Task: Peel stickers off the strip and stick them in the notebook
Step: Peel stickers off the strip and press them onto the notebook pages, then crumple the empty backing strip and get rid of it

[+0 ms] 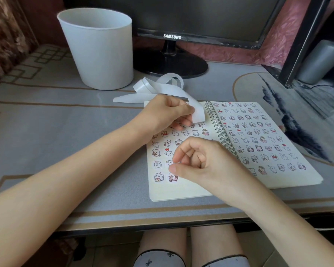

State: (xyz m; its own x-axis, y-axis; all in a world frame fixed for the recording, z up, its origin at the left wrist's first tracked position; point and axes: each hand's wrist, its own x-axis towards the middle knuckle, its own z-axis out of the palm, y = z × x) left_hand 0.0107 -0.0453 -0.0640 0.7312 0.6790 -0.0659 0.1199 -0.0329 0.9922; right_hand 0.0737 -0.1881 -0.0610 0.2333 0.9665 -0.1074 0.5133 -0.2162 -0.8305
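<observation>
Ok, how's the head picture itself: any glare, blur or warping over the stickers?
Head view: soft even daylight, no glare on the notebook; wide-angle bends the desk edge; pasted stickers sharp; the sticker pinched by the right hand barely resolves.

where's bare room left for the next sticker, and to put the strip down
Bare paper: the left page's bottom band, under the last sticker row. Open desk: left of the notebook, before the white bin. Crowded: the right page, full of stickers, and behind the notebook, where the strip curls.

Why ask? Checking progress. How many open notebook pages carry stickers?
2: the left page, partly filled, and the right page, filled in rows; any others underneath are hidden.
</observation>
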